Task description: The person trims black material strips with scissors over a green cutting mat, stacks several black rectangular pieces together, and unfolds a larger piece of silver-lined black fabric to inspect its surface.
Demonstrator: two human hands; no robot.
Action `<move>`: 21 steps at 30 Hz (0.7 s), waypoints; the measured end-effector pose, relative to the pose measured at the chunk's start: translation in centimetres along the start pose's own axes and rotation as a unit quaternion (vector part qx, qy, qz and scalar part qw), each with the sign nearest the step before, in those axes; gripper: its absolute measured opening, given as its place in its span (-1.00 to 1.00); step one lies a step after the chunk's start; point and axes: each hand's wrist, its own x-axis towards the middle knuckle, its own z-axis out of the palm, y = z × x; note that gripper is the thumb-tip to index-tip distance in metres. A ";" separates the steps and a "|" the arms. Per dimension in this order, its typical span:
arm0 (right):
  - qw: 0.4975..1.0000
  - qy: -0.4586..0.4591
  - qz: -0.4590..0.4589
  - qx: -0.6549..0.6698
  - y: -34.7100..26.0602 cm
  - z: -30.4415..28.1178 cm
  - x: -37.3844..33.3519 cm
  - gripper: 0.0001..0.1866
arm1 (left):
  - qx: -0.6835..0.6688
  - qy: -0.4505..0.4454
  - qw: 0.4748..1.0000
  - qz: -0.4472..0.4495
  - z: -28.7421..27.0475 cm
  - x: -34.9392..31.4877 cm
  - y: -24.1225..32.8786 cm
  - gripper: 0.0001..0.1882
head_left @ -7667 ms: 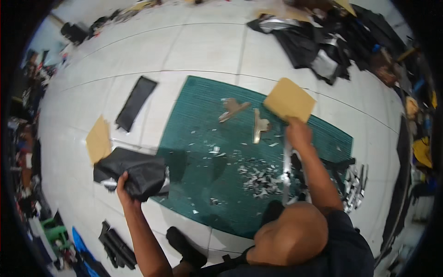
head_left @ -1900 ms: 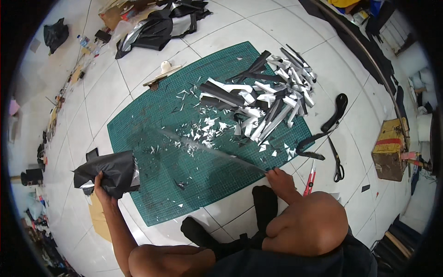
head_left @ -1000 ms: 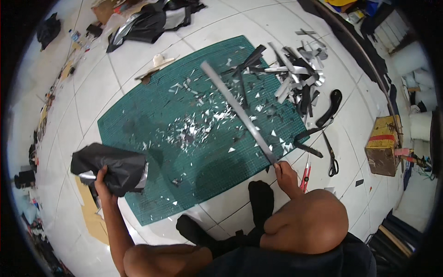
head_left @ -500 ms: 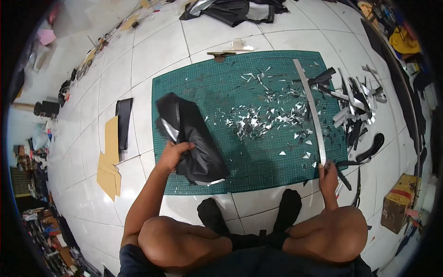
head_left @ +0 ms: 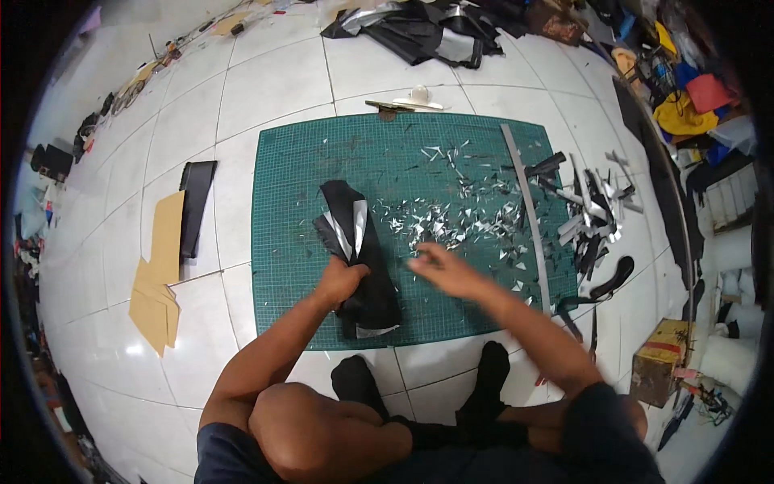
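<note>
My left hand (head_left: 343,281) is closed round a folded piece of black sheet material (head_left: 372,294) with a silver underside. The bundle stands over the left-middle of a green cutting mat (head_left: 286,177), its silver edges showing above my fingers. To its right my right hand (head_left: 439,270), slightly blurred, hovers over the mat with fingers loosely bent and apart, nothing visible in them. White and dark cut scraps (head_left: 439,222) lie scattered beyond that hand. A long metal ruler (head_left: 528,218) rests along the mat's right side, touched by neither hand.
Tan pattern pieces (head_left: 167,238) and a black strip (head_left: 197,210) lie on the tiles at left. Right of the mat are a heap of offcuts (head_left: 597,206), a black-handled tool (head_left: 617,278) and a worn box (head_left: 661,363). A clipboard (head_left: 395,107) and black sheeting (head_left: 411,32) lie beyond the mat.
My right hand has let go of the ruler and moved left toward the black bundle. The bundle in my left hand has shifted right and stands narrower. The whole view has shifted slightly.
</note>
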 end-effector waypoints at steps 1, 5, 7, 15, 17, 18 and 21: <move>0.998 0.041 -0.015 0.048 0.8 3.3 1.4 -0.19 | -0.050 -0.005 0.999 -0.001 0.5 0.6 -0.5 -0.60; 0.976 0.211 -0.044 0.018 2.0 10.1 2.8 -0.20 | -0.146 -0.054 0.980 -0.127 0.8 0.6 0.1 -0.53; 0.983 0.165 -0.020 0.080 0.5 9.9 2.6 -0.21 | -0.201 -0.088 0.966 -0.135 0.5 0.7 1.0 -0.47; 0.992 0.014 0.079 0.101 -1.5 8.0 1.4 -0.22 | -0.245 -0.169 0.936 -0.188 0.9 0.0 2.4 -0.35; 0.944 0.110 0.011 0.311 -0.5 9.6 1.6 -0.32 | -0.288 -0.200 0.920 -0.173 1.1 1.0 0.9 -0.42; 0.945 0.109 0.010 0.310 0.1 9.8 1.7 -0.32 | -0.289 -0.199 0.921 -0.171 1.0 1.1 0.6 -0.42; 0.921 0.179 0.077 0.337 2.2 10.4 2.2 -0.24 | -0.221 -0.157 0.947 -0.171 1.1 1.0 0.5 -0.47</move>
